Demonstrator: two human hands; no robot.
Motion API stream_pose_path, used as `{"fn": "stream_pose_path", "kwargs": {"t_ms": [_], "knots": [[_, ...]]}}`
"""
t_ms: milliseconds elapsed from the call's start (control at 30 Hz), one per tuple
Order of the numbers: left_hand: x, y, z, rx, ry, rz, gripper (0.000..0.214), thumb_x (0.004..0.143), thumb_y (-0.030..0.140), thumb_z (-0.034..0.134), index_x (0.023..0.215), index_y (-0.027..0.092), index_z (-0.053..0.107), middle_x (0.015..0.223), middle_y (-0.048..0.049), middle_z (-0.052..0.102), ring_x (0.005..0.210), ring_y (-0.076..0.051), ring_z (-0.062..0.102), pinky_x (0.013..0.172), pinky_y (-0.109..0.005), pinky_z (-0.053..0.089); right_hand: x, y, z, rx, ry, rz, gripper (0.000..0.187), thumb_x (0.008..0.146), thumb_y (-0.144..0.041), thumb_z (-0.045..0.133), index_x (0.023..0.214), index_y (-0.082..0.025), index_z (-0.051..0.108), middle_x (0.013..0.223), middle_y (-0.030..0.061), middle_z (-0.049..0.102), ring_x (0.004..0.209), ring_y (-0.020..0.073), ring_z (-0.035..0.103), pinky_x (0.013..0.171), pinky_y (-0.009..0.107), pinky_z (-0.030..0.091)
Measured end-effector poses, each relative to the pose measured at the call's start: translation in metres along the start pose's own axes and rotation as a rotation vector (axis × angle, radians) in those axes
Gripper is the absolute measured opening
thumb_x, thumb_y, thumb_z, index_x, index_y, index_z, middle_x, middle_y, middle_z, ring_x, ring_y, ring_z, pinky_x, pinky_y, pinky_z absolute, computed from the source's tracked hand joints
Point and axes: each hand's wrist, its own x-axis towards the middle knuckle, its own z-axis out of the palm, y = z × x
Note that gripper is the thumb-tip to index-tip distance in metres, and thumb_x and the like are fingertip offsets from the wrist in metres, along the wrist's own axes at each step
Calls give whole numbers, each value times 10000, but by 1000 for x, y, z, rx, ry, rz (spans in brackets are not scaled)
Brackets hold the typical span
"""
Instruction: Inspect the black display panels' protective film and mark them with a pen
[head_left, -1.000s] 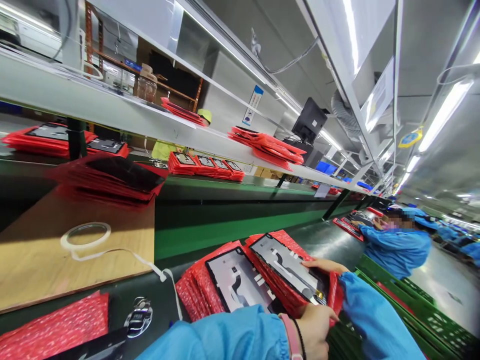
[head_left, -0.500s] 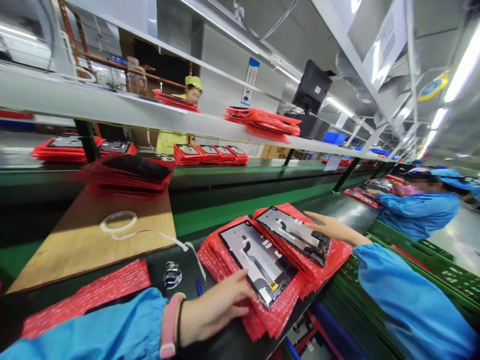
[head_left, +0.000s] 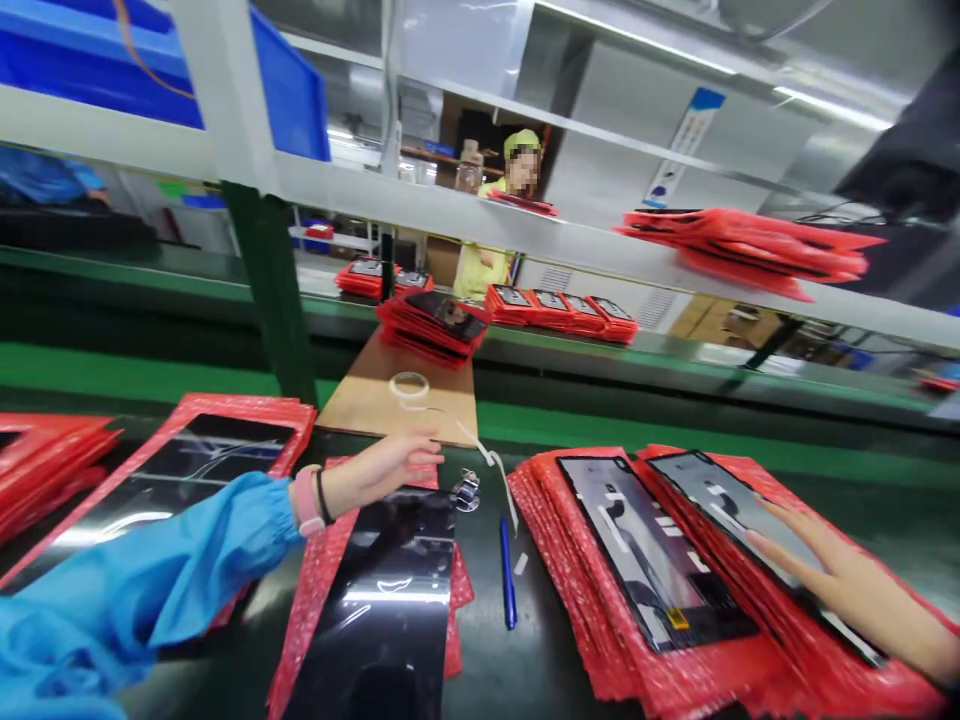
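My left hand (head_left: 386,465) reaches forward over the far end of a glossy black panel (head_left: 382,600) that lies on red bubble wrap (head_left: 315,580); its fingers are loosely curled and hold nothing I can see. My right hand (head_left: 832,580) lies flat, fingers stretched, on the right one of two panels (head_left: 739,505) that rest face up on stacks of red bubble-wrap bags (head_left: 600,620). The left one of those panels (head_left: 649,555) shows grey inner parts. A blue pen (head_left: 508,575) lies between the stacks.
A small metal tape dispenser (head_left: 466,490) and a tape ring (head_left: 409,385) with a loose strip sit by a wooden board (head_left: 375,405). Another black panel (head_left: 187,465) lies at left. A person in yellow stands behind the shelf (head_left: 517,170). Red stacks (head_left: 435,325) line the conveyor.
The view swung left. My left hand left the grey panel stack and reached out over the glossy black panel. My right hand stayed flat on the right panel.
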Motion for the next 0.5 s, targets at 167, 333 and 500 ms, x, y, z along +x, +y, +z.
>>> {"fn": "stream_pose_path", "kwargs": {"t_ms": [167,333,500], "knots": [[24,8,-45,103,160,75,82,910,142,507,948,139,579,831,-24,643,743,-131,630,764,-290,513,19,-110,4,149,-63,-181,574,762,-621,519,1230,-290,548,1364,135,567,1288,329,491,1112,484,338],[46,-20,-38,312,121,108,202,905,283,603,1037,131,615,1003,-53,646,840,-166,636,743,-351,549,59,-248,37,55,-264,-364,430,872,-404,460,1243,-216,569,1329,123,596,1246,290,531,1083,456,378],[88,-40,-11,488,105,145,313,915,327,585,1173,150,582,1150,-89,622,964,-208,635,815,-410,551,110,-332,114,-21,-362,-270,253,938,-350,561,1118,-182,618,1110,72,657,980,208,641,878,434,518]]}}
